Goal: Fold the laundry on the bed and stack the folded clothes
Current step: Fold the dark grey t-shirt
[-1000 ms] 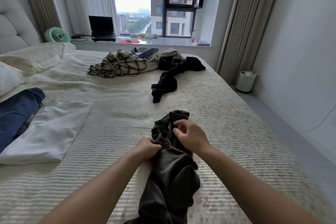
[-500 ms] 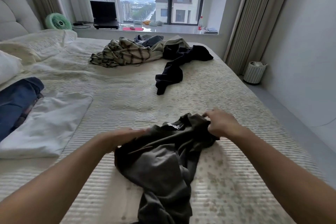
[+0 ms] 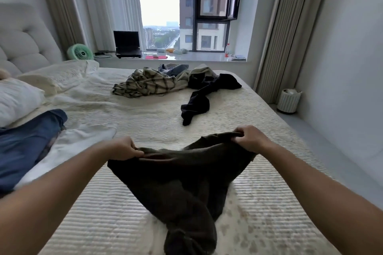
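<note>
A dark olive garment (image 3: 182,184) hangs stretched between my hands above the bed (image 3: 145,126), its lower part bunched near me. My left hand (image 3: 124,148) pinches its top edge at the left, and my right hand (image 3: 249,137) grips the top edge at the right. A folded white garment (image 3: 70,147) and a blue denim piece (image 3: 27,143) lie at the left. A heap of unfolded clothes sits at the far side: a plaid shirt (image 3: 149,84), a black garment (image 3: 205,93) and a grey-blue piece (image 3: 176,68).
Pillows (image 3: 18,99) and a padded headboard (image 3: 20,43) are at the left. The window sill holds a green fan (image 3: 79,51), a laptop (image 3: 127,44) and a bottle (image 3: 227,50). A small white bin (image 3: 289,100) stands on the floor right of the bed.
My hands have moved apart and lifted, spreading the olive garment's top edge from a bunched clump into a wide stretched line. The camera has tilted up a little.
</note>
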